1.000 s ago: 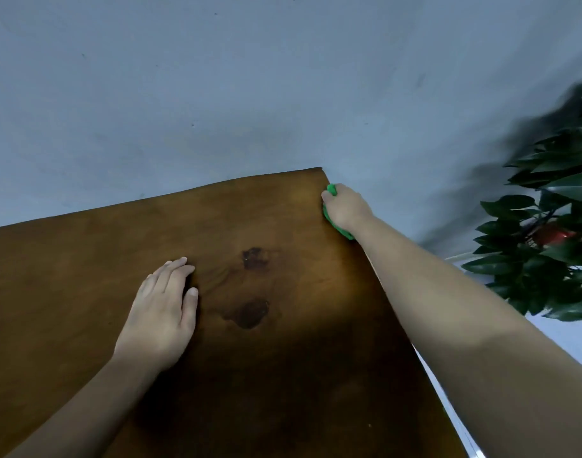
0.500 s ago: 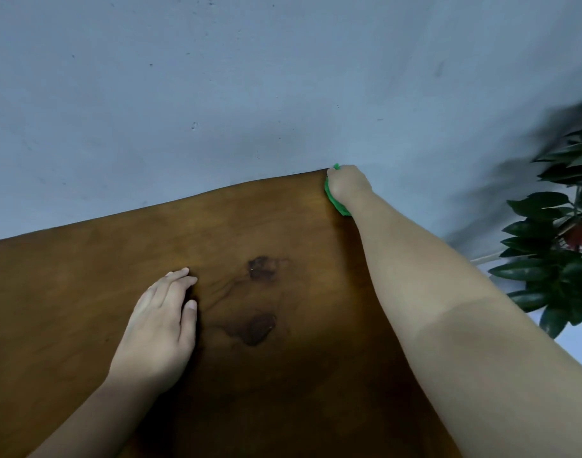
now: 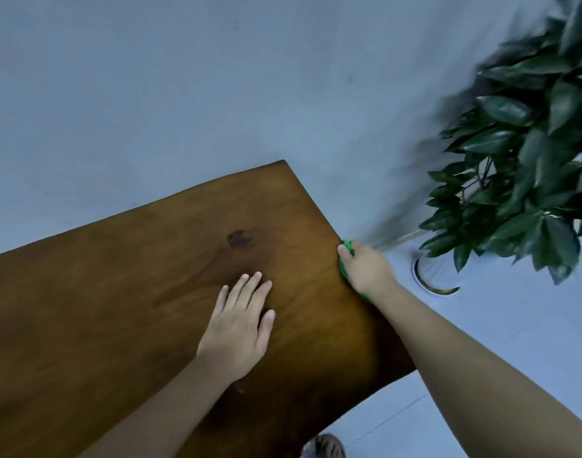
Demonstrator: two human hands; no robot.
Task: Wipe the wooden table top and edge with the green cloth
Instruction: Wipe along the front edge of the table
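the right hand (image 3: 365, 271) is gripping the green cloth (image 3: 348, 247) against the right edge of the wooden table (image 3: 117, 292), at about 3 o'clock on the top. only a thin bright green sliver of the bunched cloth is showing beside the thumb and under the palm. the left hand (image 3: 238, 325) is lying flat on the top, fingers loosely spread, near a dark knot (image 3: 239, 239) at its 12 o'clock.

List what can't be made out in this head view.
- Green cloth: mostly hidden under the right hand.
- Table side edge: not visible from above.
- Plant: blurred, cut by the right frame edge.
- Foot: cut by the bottom edge.
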